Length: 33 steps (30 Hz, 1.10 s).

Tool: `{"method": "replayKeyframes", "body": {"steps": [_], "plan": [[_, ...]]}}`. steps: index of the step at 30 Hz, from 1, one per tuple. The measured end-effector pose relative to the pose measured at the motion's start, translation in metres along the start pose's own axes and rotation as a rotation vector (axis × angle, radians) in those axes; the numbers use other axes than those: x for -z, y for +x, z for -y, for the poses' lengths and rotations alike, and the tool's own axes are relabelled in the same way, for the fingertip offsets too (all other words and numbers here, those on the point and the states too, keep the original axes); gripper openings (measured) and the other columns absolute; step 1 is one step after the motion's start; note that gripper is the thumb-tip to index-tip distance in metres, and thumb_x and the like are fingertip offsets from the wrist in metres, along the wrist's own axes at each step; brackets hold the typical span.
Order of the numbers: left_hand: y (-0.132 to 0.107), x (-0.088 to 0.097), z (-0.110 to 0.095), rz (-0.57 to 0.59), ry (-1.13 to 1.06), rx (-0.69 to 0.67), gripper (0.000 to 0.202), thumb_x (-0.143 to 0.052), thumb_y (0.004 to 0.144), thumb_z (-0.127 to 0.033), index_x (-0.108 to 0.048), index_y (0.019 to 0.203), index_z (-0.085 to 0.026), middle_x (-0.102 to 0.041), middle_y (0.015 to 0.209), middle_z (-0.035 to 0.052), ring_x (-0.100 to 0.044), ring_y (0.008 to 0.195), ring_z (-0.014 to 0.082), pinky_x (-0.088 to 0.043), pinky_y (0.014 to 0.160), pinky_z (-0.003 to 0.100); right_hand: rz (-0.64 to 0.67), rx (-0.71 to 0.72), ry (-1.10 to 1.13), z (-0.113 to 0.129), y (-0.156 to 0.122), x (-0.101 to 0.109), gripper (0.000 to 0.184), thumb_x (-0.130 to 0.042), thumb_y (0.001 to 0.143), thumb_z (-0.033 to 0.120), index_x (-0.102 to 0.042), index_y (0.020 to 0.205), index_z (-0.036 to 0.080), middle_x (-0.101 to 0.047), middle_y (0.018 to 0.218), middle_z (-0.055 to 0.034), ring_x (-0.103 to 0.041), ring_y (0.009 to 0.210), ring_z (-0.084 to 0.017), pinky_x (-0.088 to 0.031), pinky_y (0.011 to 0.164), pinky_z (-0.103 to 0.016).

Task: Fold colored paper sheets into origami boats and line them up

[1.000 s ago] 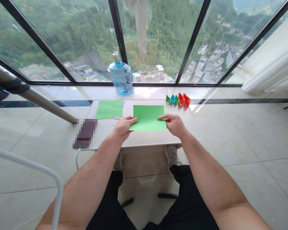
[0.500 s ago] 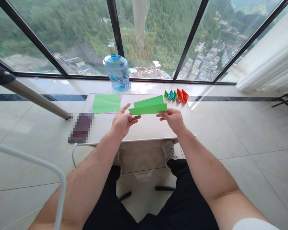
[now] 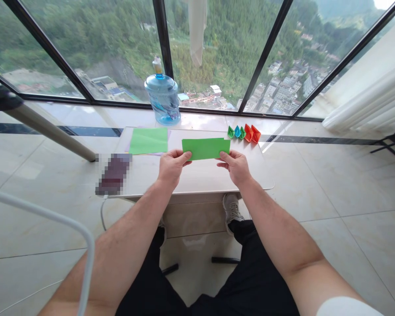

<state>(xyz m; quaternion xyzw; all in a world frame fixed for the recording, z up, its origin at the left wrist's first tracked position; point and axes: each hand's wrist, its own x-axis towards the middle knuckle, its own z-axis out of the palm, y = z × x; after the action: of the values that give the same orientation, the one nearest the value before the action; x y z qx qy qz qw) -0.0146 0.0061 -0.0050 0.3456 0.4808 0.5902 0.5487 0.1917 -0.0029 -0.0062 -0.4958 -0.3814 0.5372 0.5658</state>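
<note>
A green sheet of paper (image 3: 206,148), folded in half into a long strip, is held just above the small white table (image 3: 197,177). My left hand (image 3: 171,166) pinches its lower left corner. My right hand (image 3: 235,166) pinches its lower right corner. Both hands are closed on the paper's near edge.
A stack of coloured paper with a green sheet on top (image 3: 149,140) lies at the table's left. Several small folded paper boats (image 3: 244,132) stand at the far right corner. A dark blurred object (image 3: 113,174) lies at the left edge. A blue water jug (image 3: 163,98) stands by the window.
The green sheet lay flat on the table; its near edge was lifted and folded over to the far edge. My left hand, open half a second ago, now pinches the folded strip.
</note>
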Motion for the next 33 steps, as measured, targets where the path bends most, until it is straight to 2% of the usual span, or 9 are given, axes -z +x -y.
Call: {"method": "replayKeyframes", "body": {"steps": [7, 10, 13, 15, 21, 33], "plan": [[-0.0029, -0.0027, 0.0006, -0.045, 0.03, -0.047, 0.034, -0.088, 0.055, -0.031, -0.058, 0.062, -0.017, -0.055, 0.061, -0.0042, -0.058, 0.062, 0.011, -0.059, 0.07, 0.032, -0.072, 0.028, 0.076, -0.0019, 0.0018, -0.0073, 0.037, -0.09, 0.056, 0.04, -0.061, 0.067, 0.019, -0.061, 0.068, 0.0034, -0.062, 0.069, -0.012, -0.062, 0.066, -0.029], [-0.003, -0.0035, 0.001, -0.068, -0.011, -0.031, 0.037, -0.087, 0.053, -0.028, -0.06, 0.076, -0.017, -0.063, 0.067, -0.0023, -0.063, 0.066, 0.0141, -0.059, 0.069, 0.034, -0.094, 0.039, 0.064, -0.004, 0.001, -0.0074, 0.034, -0.088, 0.057, 0.036, -0.061, 0.066, 0.019, -0.06, 0.065, 0.004, -0.06, 0.067, -0.012, -0.061, 0.065, -0.029], [-0.0035, -0.0037, 0.0008, -0.071, -0.022, -0.001, 0.051, -0.086, 0.054, -0.025, -0.062, 0.099, -0.017, -0.071, 0.073, 0.001, -0.069, 0.072, 0.0181, -0.059, 0.069, 0.035, -0.104, 0.05, 0.039, -0.006, 0.0005, -0.006, 0.033, -0.087, 0.058, 0.036, -0.061, 0.066, 0.019, -0.058, 0.064, 0.0047, -0.06, 0.066, -0.012, -0.061, 0.066, -0.03], [-0.0042, -0.0039, 0.0004, -0.067, -0.017, 0.008, 0.055, -0.085, 0.055, -0.024, -0.063, 0.105, -0.017, -0.072, 0.076, 0.0024, -0.07, 0.074, 0.0189, -0.059, 0.071, 0.035, -0.105, 0.053, 0.024, -0.0068, 0.0005, -0.0052, 0.033, -0.087, 0.058, 0.037, -0.06, 0.066, 0.019, -0.058, 0.064, 0.0048, -0.06, 0.066, -0.012, -0.061, 0.067, -0.03], [-0.0058, -0.0057, -0.001, -0.079, -0.037, 0.003, 0.038, -0.086, 0.054, -0.025, -0.065, 0.084, -0.015, -0.074, 0.082, 0.0049, -0.07, 0.077, 0.0184, -0.059, 0.074, 0.036, -0.101, 0.051, 0.021, -0.0067, 0.0003, -0.0055, 0.032, -0.087, 0.058, 0.037, -0.061, 0.067, 0.019, -0.059, 0.065, 0.004, -0.06, 0.066, -0.012, -0.061, 0.066, -0.031], [-0.0053, -0.0055, -0.001, -0.08, -0.03, -0.004, 0.035, -0.086, 0.055, -0.027, -0.067, 0.081, -0.015, -0.073, 0.08, 0.0038, -0.07, 0.077, 0.0185, -0.06, 0.074, 0.036, -0.107, 0.051, 0.014, -0.0059, -0.0005, -0.0063, 0.033, -0.087, 0.058, 0.039, -0.061, 0.066, 0.019, -0.059, 0.065, 0.0037, -0.061, 0.065, -0.012, -0.062, 0.065, -0.03]]}}
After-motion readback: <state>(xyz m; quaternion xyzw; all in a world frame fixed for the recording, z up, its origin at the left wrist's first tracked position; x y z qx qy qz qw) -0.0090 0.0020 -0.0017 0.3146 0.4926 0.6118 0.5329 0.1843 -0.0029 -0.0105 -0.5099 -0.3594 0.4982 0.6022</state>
